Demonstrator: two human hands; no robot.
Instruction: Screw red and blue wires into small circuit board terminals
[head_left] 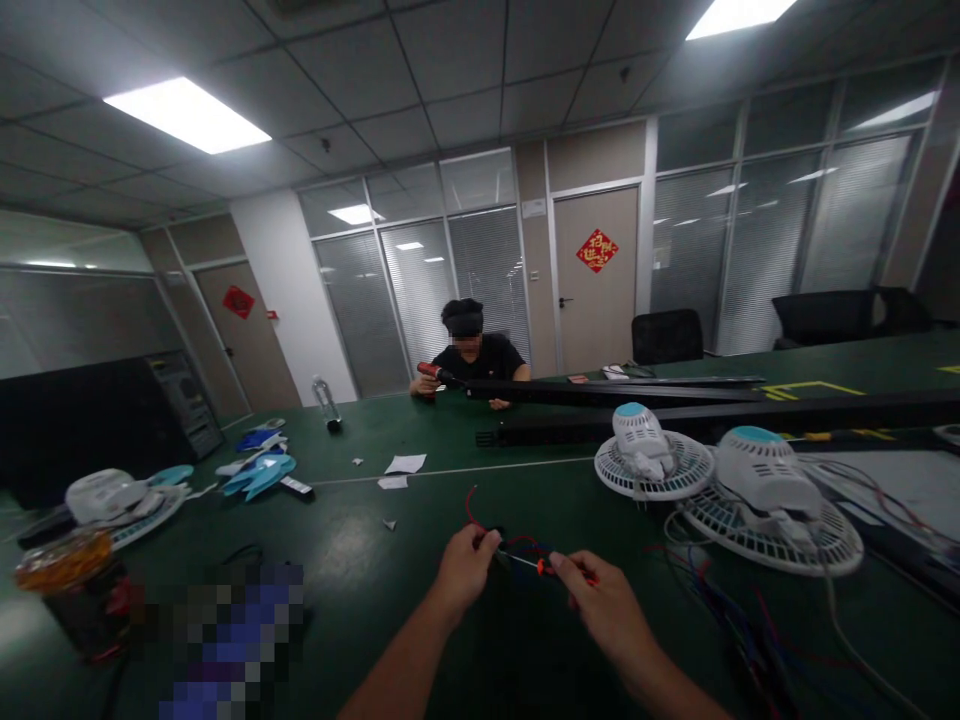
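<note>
Nothing readable; red door sign [597, 250] too blurred

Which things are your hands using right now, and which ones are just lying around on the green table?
Being used:
- red wire, pinched between the left hand and right hand

Probably part of it:
- coloured wires by the white fans

Just lying about:
- blue gloves
- plastic bottle
- paper scraps
</note>
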